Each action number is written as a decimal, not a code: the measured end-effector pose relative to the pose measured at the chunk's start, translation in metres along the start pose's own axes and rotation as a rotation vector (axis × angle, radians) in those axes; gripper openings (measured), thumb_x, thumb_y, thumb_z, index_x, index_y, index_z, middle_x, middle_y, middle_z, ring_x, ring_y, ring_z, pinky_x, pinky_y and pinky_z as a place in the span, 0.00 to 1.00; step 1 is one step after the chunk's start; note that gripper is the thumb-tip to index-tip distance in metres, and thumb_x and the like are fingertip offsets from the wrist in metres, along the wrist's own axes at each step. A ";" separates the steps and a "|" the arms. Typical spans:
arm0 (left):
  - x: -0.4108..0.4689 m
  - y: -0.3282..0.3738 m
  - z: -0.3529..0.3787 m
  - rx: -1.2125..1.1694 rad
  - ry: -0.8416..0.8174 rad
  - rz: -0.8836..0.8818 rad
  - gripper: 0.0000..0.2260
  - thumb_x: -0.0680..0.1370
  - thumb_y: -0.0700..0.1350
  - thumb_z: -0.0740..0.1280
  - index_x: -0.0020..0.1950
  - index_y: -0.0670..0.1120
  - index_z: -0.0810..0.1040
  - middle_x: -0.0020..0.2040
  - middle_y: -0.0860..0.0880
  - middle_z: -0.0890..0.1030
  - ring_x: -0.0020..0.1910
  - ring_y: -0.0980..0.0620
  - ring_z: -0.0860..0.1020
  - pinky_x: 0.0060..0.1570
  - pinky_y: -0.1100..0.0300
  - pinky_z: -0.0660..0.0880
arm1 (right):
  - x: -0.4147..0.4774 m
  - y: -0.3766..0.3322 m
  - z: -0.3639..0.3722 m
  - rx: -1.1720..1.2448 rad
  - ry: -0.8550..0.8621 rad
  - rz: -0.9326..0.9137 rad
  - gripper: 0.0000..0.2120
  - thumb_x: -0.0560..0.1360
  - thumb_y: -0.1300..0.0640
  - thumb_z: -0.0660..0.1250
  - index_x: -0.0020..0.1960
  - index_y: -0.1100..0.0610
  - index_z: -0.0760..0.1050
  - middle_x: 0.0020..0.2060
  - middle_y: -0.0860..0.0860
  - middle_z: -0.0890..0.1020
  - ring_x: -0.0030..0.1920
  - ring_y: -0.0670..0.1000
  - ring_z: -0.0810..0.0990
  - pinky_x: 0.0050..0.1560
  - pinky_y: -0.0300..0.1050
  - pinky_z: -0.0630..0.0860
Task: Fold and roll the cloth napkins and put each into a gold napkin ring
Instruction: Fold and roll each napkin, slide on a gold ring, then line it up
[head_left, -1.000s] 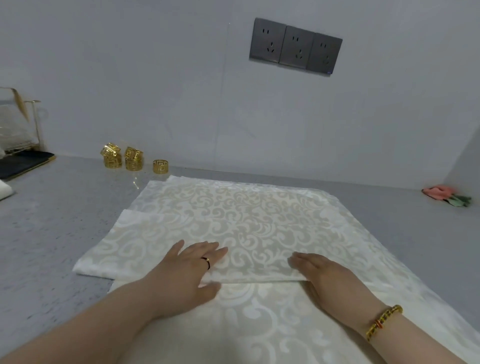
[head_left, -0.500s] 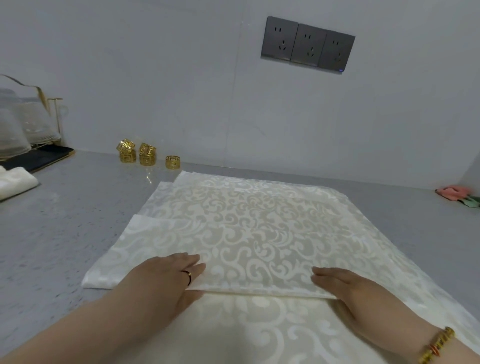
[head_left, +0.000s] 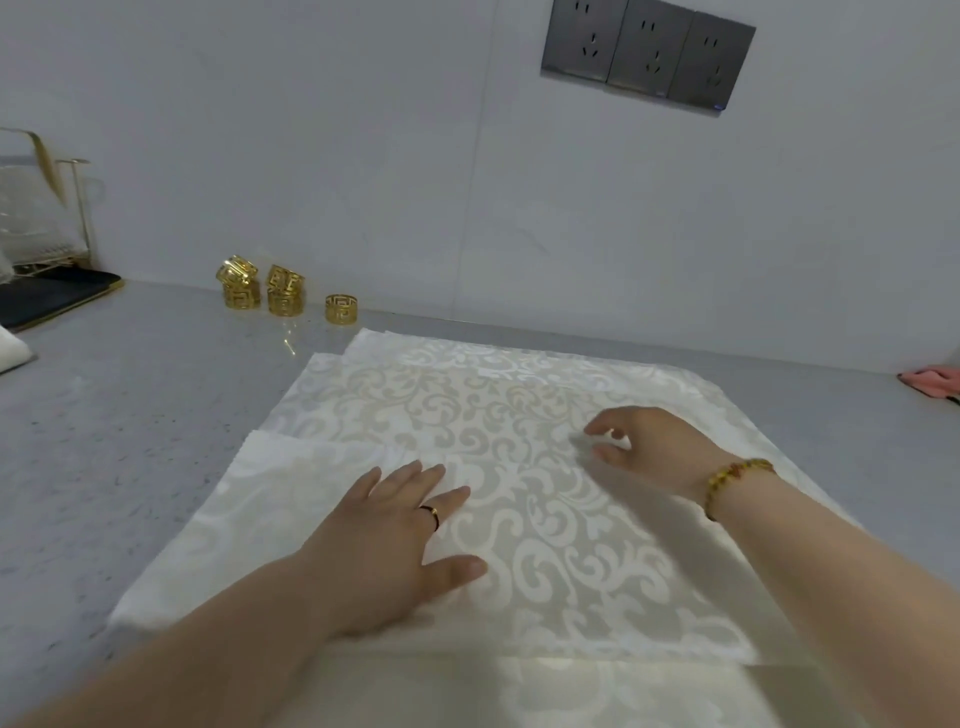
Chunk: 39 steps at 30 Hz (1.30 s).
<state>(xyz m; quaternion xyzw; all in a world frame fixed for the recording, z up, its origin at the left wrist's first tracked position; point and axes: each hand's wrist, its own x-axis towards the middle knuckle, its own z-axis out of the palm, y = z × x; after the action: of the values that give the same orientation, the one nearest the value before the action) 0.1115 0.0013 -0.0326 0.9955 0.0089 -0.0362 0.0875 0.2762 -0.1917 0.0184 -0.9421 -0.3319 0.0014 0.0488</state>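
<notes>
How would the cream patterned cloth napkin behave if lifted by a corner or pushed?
The cream patterned cloth napkin probably drapes limply: it lies flat in thin folded layers. Its sheen suggests it may slide on the smooth grey countertop.

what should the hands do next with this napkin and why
Probably lower the right hand flat and smooth the napkin outward, before any rolling. The left hand lies flat pinning the folded layer, the right is loosely curled and holds nothing, and the gold napkin rings stand apart at the wall.
</notes>
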 end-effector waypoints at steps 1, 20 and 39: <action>0.002 -0.003 0.001 0.004 -0.001 0.003 0.60 0.43 0.75 0.20 0.74 0.58 0.41 0.76 0.55 0.40 0.74 0.57 0.37 0.68 0.59 0.34 | 0.018 -0.002 0.004 0.012 0.002 0.035 0.16 0.79 0.54 0.57 0.65 0.54 0.69 0.64 0.50 0.74 0.63 0.50 0.72 0.58 0.38 0.66; 0.008 -0.002 0.004 0.062 -0.094 -0.017 0.32 0.74 0.67 0.44 0.73 0.58 0.36 0.74 0.56 0.35 0.72 0.57 0.32 0.70 0.54 0.32 | 0.132 -0.011 0.023 0.094 0.038 0.170 0.02 0.71 0.59 0.63 0.42 0.53 0.73 0.42 0.51 0.75 0.47 0.55 0.74 0.46 0.42 0.71; -0.033 -0.018 -0.024 0.203 0.940 0.048 0.38 0.57 0.43 0.79 0.64 0.42 0.67 0.60 0.37 0.75 0.58 0.42 0.66 0.62 0.49 0.56 | -0.066 -0.040 -0.021 0.076 0.374 -0.334 0.06 0.69 0.58 0.67 0.37 0.60 0.79 0.33 0.51 0.81 0.39 0.52 0.75 0.42 0.43 0.69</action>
<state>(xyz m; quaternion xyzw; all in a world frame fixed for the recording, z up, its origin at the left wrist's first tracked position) 0.0799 0.0233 -0.0095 0.9075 0.0209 0.4189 -0.0229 0.1999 -0.2040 0.0409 -0.8556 -0.4676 -0.1687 0.1443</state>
